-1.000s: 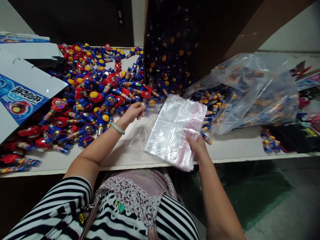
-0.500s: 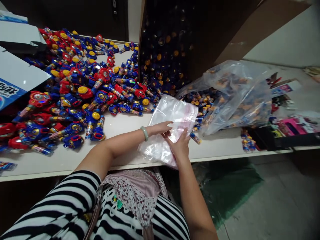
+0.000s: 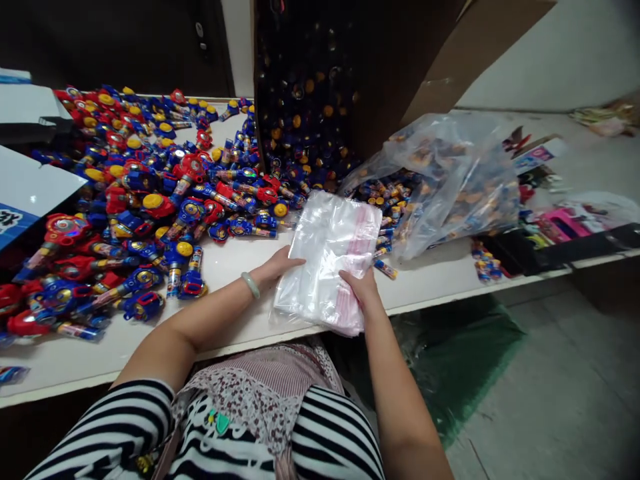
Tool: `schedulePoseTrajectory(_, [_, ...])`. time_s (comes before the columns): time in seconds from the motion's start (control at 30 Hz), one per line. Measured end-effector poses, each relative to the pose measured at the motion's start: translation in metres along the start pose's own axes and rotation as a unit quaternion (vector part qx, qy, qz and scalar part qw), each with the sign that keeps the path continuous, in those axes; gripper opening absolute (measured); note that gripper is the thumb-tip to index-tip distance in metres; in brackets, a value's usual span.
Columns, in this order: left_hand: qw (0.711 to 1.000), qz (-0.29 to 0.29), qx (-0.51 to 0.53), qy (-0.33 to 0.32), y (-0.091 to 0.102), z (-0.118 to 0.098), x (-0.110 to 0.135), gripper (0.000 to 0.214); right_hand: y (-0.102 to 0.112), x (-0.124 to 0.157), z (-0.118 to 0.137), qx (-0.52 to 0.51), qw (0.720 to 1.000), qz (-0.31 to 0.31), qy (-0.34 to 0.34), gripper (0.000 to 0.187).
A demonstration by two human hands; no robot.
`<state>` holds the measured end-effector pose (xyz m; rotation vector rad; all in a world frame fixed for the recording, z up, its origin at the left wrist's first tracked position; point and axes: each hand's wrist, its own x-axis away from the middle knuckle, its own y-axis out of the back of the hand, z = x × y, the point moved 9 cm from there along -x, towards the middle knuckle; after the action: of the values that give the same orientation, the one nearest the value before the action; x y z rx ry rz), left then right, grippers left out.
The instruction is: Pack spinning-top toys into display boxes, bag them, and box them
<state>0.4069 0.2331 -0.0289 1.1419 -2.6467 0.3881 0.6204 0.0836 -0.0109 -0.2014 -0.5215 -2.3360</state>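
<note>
L hand [image 3: 277, 265] spread on left edge of your zip-bag stack [image 3: 327, 260], R hand [image 3: 361, 287] flat on its near-right side, no pinch; stack lies near front of table [image 3: 100, 373], right of toy pile [image 3: 150, 193].

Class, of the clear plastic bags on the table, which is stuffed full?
The large bag, bulging with toys; the stack under the left hand and right hand lies flat.

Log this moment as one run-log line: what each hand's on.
left hand on clear zip bags | right hand on same bags | beside: red-and-blue plastic toys
</note>
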Motion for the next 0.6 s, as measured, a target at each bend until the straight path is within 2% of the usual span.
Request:
schedulePoseTrajectory(0.07, [0.996,0.031,0.087,0.007,-0.02,-0.001,-0.004,0.071,-0.009,-0.002,0.0,-0.038,0.999,0.033,-0.015,0.077])
schedulePoseTrajectory(0.1, [0.993,0.039,0.112,0.013,-0.026,-0.004,-0.005,0.076,-0.011,0.0,0.002,-0.044,0.998,0.038,-0.011,0.069])
schedulePoseTrajectory(0.2, [0.991,0.04,0.127,0.014,-0.031,-0.017,-0.002,0.077,-0.015,0.014,0.017,-0.066,0.997,0.041,0.025,0.065])
schedulePoseTrajectory(0.33, [0.993,0.035,0.112,0.005,-0.023,-0.042,0.01,0.064,-0.018,0.036,0.052,-0.096,0.988,0.074,0.1,0.063])
schedulePoseTrajectory(0.4, [0.994,0.021,0.108,-0.014,-0.015,-0.063,0.011,0.058,-0.016,0.037,0.079,-0.098,0.981,0.088,0.139,0.06])
schedulePoseTrajectory(0.47, [0.994,0.003,0.102,-0.049,-0.008,-0.093,0.004,0.051,-0.014,0.025,0.117,-0.083,0.974,0.097,0.185,0.058])
schedulePoseTrajectory(0.53, [0.99,-0.012,0.102,-0.101,-0.001,-0.13,-0.015,0.047,-0.015,0.0,0.165,-0.058,0.963,0.109,0.238,0.056])
schedulePoseTrajectory(0.6, [0.979,-0.032,0.11,-0.17,0.005,-0.172,-0.046,0.046,-0.018,-0.038,0.219,-0.031,0.944,0.126,0.302,0.056])
